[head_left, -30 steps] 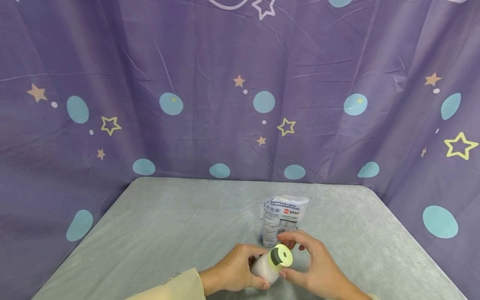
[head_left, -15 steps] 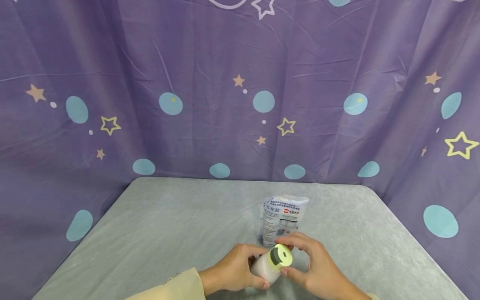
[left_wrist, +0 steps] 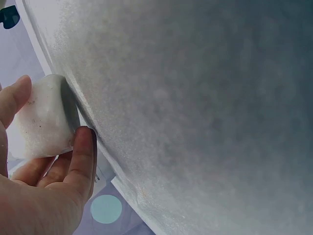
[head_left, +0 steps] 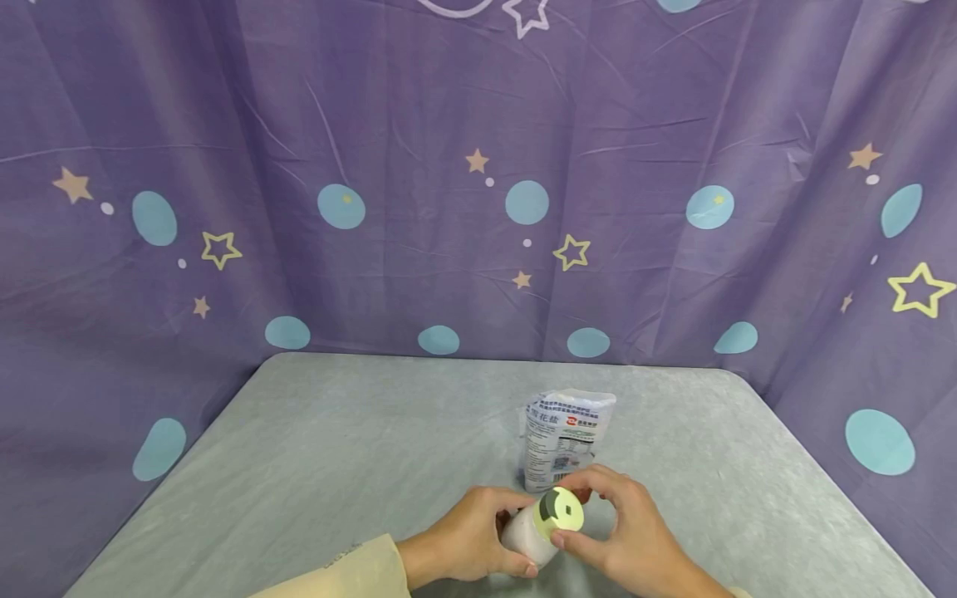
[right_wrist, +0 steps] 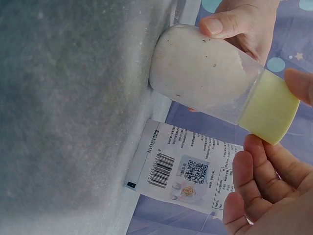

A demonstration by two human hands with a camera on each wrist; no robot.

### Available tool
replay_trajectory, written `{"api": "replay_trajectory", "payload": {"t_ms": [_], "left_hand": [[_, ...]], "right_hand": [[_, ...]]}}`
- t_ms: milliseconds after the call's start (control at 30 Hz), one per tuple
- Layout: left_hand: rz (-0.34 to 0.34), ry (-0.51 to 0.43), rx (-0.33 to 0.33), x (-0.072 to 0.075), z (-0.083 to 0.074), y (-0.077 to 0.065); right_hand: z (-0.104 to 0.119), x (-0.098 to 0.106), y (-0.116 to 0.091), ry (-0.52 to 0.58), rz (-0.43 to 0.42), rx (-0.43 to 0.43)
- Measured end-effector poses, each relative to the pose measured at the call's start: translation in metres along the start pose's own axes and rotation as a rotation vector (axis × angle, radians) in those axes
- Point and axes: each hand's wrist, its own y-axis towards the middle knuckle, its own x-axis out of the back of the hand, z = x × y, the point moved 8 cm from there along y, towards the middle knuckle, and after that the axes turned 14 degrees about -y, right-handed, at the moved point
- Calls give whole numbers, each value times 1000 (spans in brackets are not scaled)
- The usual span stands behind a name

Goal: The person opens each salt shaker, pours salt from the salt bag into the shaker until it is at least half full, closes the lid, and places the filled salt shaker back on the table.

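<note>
A clear seasoning bottle (right_wrist: 198,73), mostly full of white grains, leans to the right near the table's front. Its pale yellow-green cap (head_left: 564,511) has a dark patch on one side and is on the bottle. My left hand (head_left: 474,533) grips the bottle's body, thumb on the near side and fingers round the far side. With thumb and fingertips my right hand (head_left: 635,531) pinches the cap. In the left wrist view the bottle's base (left_wrist: 71,105) shows beside the left fingers; whether it touches the table is unclear.
Just behind the hands stands a printed white salt pouch (head_left: 564,432), its barcode and QR code visible in the right wrist view. A grey cloth covers the table (head_left: 374,423). Purple curtain (head_left: 419,166) with stars and blue dots encloses the back and sides.
The right fingers first closed in on the cap, then turned with it; its dark patch has shifted round toward the far left. The left hand, bottle body and pouch have stayed put.
</note>
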Motion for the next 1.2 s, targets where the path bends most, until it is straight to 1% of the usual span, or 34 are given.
{"api": "replay_trajectory", "payload": {"t_ms": [200,433,667,867,933,1100,1200], "left_hand": [[-1,-15,15,0,1,1],[-3,-7,20,0,0,1],[-4,-1,20,0,-1,1],[-8,-20,24,0,-1,1],[-10,-15,16,0,-1,0],[-15,7,-10,0,-3,-1],[-13,8,-6,0,-2,-1]], "right_hand": [[1,1,0,-51,-45,-4],[0,1,-1,-48,-84,-19],[-2,1,-3,-82,-130,-78],[-2,0,-4,-113,-134,-96],[-3,0,-4,-116,-128,-98],[-2,-1,-4,-118,-100,-64],[0,0,-3,-122,-69,-22]]}}
